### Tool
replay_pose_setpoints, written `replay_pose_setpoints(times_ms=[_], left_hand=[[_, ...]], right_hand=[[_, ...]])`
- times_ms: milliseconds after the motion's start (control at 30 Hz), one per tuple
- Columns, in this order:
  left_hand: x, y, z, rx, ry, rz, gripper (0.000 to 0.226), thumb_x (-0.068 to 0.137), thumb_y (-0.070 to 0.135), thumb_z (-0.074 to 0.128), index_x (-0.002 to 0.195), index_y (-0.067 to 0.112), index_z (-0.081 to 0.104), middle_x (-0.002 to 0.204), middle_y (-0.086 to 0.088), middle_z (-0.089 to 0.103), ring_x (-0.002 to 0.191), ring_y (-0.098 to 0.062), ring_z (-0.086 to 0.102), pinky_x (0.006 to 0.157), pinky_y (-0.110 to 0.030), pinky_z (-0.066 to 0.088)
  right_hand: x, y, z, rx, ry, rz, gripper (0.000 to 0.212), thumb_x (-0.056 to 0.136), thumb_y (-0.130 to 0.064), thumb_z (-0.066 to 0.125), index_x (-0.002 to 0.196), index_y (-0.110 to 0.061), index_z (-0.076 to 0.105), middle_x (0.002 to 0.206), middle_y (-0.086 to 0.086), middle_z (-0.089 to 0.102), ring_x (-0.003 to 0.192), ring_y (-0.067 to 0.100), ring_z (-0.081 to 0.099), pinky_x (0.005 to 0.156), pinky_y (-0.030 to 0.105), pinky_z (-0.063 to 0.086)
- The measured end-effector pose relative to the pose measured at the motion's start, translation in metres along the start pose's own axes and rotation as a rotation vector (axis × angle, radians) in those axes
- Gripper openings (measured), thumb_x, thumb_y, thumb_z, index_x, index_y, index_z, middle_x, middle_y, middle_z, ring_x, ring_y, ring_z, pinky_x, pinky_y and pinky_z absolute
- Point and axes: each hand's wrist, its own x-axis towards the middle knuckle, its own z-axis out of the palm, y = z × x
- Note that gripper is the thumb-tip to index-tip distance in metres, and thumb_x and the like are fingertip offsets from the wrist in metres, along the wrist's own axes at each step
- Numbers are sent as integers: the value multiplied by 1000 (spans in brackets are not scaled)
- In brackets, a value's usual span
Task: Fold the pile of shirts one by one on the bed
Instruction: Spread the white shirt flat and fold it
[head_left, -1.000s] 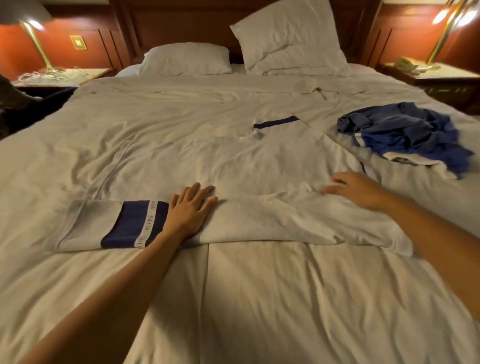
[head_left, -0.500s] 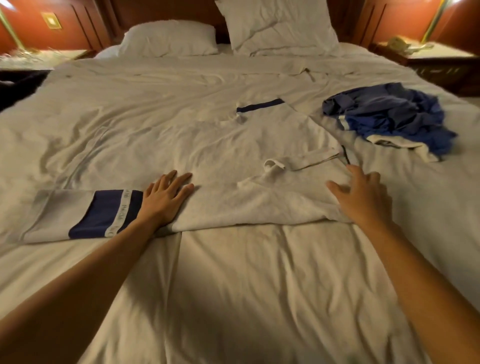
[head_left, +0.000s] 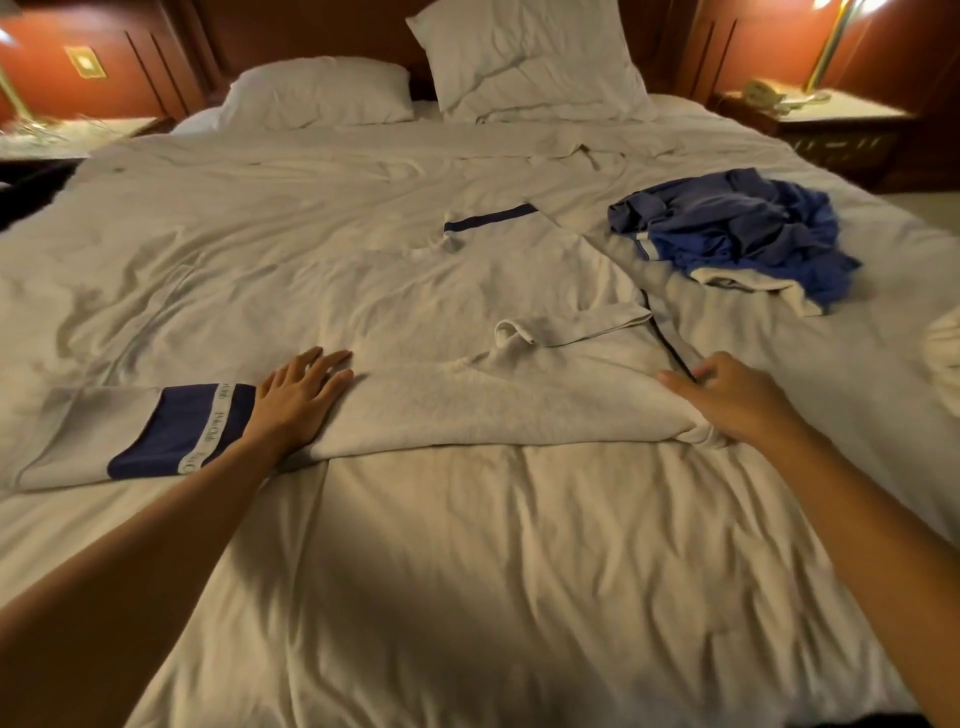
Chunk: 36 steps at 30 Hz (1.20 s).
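Note:
A white shirt (head_left: 498, 400) with navy bands lies spread flat across the white bed (head_left: 467, 571). Its left sleeve, with a navy band (head_left: 182, 431), stretches out to the left, and its right sleeve is folded in over the body. My left hand (head_left: 298, 397) presses flat on the shirt beside that navy band, fingers straight. My right hand (head_left: 727, 400) grips the shirt's right edge, where cloth bunches under the palm. A crumpled pile of blue shirts (head_left: 737, 228) sits at the right, with a white garment (head_left: 753, 286) partly under it.
Two white pillows (head_left: 524, 57) lean at the headboard. Bedside tables with brass lamps stand on both sides; the right one (head_left: 831, 114) holds a telephone. A bit of white cloth (head_left: 943, 358) shows at the right edge.
My right hand has slid from the shirt's middle to its right edge and taken hold there. The right sleeve now lies folded inward. My left hand has stayed pressed in place.

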Motion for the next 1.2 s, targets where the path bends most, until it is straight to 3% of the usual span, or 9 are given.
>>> replay_pose_setpoints(times_ms=[167, 333, 467, 600, 767, 867, 933, 1033, 1200], left_hand=[[1, -2, 1, -7, 13, -7, 74, 83, 83, 12, 145, 51, 35, 160, 4, 28, 147, -24, 27, 119, -48, 17], [0, -1, 0, -16, 11, -4, 76, 82, 84, 12, 146, 50, 35, 160, 2, 28, 147, -26, 27, 118, -50, 17], [0, 0, 1, -25, 10, -21, 74, 80, 86, 12, 142, 55, 35, 160, 3, 28, 147, -25, 27, 118, -49, 18], [0, -1, 0, -34, 9, -19, 75, 81, 85, 14, 144, 52, 36, 160, 3, 28, 147, -26, 28, 118, -49, 18], [-1, 0, -1, -41, 4, -28, 78, 79, 87, 12, 144, 52, 37, 159, 4, 29, 146, -25, 28, 118, -49, 18], [-1, -1, -1, -40, 5, -26, 77, 80, 87, 12, 144, 52, 37, 159, 4, 30, 146, -25, 29, 118, -50, 19], [-1, -1, -1, -42, 3, -23, 74, 80, 87, 12, 143, 54, 36, 159, 4, 30, 146, -25, 28, 118, -50, 19], [-1, 1, -2, -47, 3, -32, 73, 78, 88, 12, 140, 57, 36, 159, 4, 30, 146, -25, 28, 117, -49, 19], [6, 12, -5, -84, 23, -68, 77, 77, 86, 16, 136, 49, 48, 154, 2, 37, 143, -25, 32, 116, -49, 18]], right_hand=[[-19, 7, 1, 250, -3, 18, 54, 81, -49, 76, 51, -13, 49, 44, -7, 45, 53, 18, 45, 53, 31, 32], [-29, 9, -3, 294, -23, 39, 36, 75, -45, 82, 75, -13, 65, 71, -1, 66, 69, 19, 60, 63, 28, 43], [-37, 15, -5, 139, -40, 37, 49, 80, -45, 77, 59, -9, 51, 54, 6, 42, 56, 22, 43, 56, 32, 30], [-42, 6, -5, 663, 67, 75, 25, 96, -32, 64, 85, -10, 63, 76, 9, 59, 61, 16, 55, 48, 25, 33], [-31, -2, -16, 1132, -47, 186, 20, 103, -27, 53, 89, -13, 55, 78, 3, 45, 44, 6, 49, 32, 15, 24], [-16, 7, -21, 730, -72, 106, 17, 102, -26, 54, 92, -13, 56, 71, 5, 42, 39, 7, 37, 33, 18, 26], [-11, 18, -26, 374, -154, 64, 13, 98, -26, 60, 96, -13, 59, 63, 6, 46, 42, 12, 39, 36, 19, 28], [-10, 23, -34, 169, -280, 107, 18, 94, -30, 66, 96, -13, 63, 60, 5, 55, 43, 15, 49, 41, 20, 32], [8, 4, -29, 22, 122, -119, 24, 90, -42, 67, 99, -19, 64, 91, 1, 68, 78, 22, 61, 70, 32, 43]])
